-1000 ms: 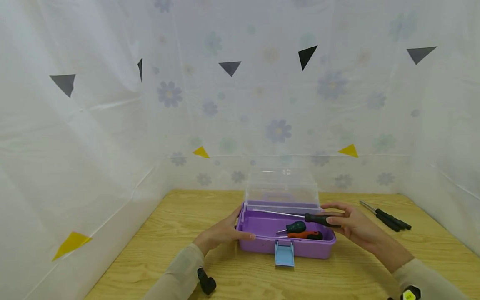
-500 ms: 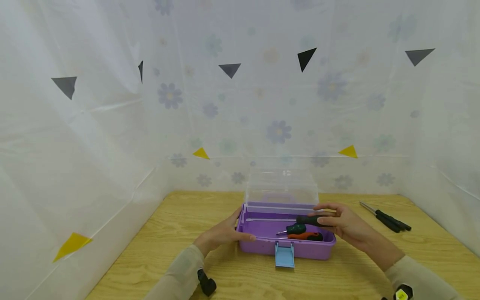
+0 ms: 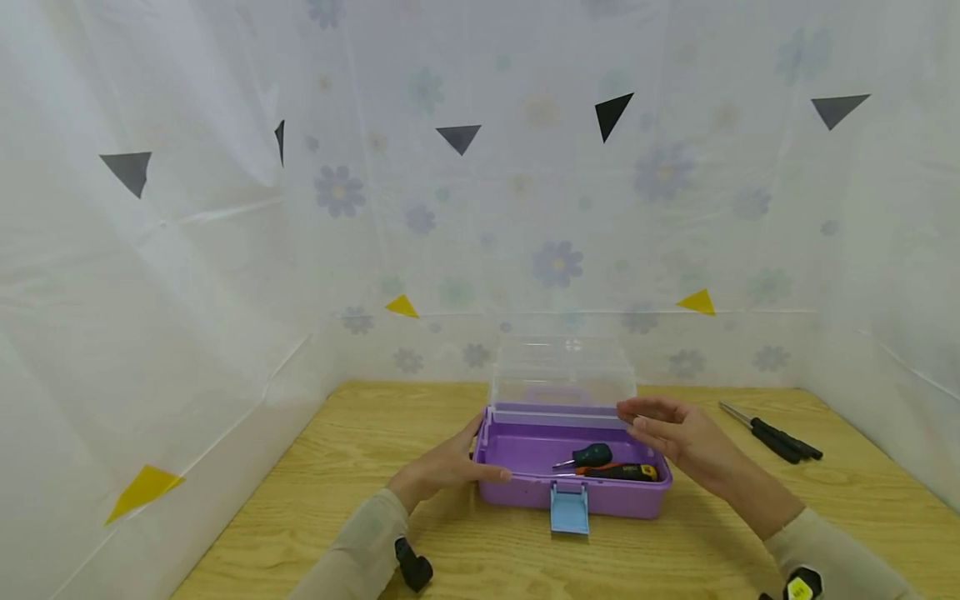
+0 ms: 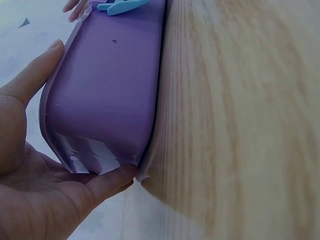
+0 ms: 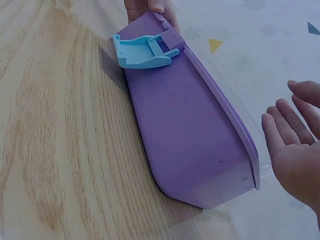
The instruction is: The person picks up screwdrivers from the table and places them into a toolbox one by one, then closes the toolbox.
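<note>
A purple toolbox stands on the wooden table with its clear lid raised at the back. My left hand grips its left end, thumb at the front rim and fingers against the end wall. Over the right end of the box, my right hand holds nothing, its fingers extended and apart from the wall in the right wrist view. Inside lie a stubby dark green screwdriver and a black-handled screwdriver with a yellow end. The latter mostly covers an orange-handled screwdriver.
Black-handled tools lie together on the table at the right. A light blue latch hangs down from the toolbox front. White flowered sheeting surrounds the table at the back and sides.
The right hand lowered the black-handled screwdriver into the toolbox and let go of it, moving slightly left. It now lies over the orange one. The left hand has stayed in place.
</note>
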`<state>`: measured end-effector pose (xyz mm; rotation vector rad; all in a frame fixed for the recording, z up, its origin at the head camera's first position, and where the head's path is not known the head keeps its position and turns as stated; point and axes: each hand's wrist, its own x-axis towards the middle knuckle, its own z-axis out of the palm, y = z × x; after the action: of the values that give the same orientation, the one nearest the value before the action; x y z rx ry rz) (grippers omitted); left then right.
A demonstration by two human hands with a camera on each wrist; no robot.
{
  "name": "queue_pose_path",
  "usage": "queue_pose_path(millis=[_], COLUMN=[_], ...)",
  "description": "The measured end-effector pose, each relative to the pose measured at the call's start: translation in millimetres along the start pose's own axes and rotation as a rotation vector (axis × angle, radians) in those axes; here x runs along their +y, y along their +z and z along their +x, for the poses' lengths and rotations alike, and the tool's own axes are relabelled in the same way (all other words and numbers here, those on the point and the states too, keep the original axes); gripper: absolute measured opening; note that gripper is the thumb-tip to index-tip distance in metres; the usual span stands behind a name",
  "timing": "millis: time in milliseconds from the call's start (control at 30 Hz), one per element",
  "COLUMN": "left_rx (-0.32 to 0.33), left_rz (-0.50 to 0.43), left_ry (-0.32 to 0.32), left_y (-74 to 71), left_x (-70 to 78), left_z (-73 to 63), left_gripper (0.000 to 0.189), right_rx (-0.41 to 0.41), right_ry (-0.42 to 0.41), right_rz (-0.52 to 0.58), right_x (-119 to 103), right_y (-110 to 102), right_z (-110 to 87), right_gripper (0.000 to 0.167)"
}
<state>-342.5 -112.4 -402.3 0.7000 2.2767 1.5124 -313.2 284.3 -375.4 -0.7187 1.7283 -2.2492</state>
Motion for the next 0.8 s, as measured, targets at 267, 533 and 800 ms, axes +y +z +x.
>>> queue_pose_path(millis=[267,533,800], left_rx=[0.004,0.002,0.015], left_rz=[-0.004,-0.01,0.01], left_ry=[-0.005,0.002,-0.016], left_y=[0.5,0.7,0.8], left_x=[0.6,0.7,-0.4], left_z=[0.5,1.2,0.5], left_gripper=[0.115,0.114,0.116], right_rx=[-0.063,-0.077,-0.075], right_ry=[-0.05,-0.05,-0.055], right_rz=[0.063,0.115,0.125], right_x=[-4,-6,-9], right_y=[-8,-12,-17], right_z=[-5.6,-10.5,-14.9], right_gripper=[0.039,0.041,0.042])
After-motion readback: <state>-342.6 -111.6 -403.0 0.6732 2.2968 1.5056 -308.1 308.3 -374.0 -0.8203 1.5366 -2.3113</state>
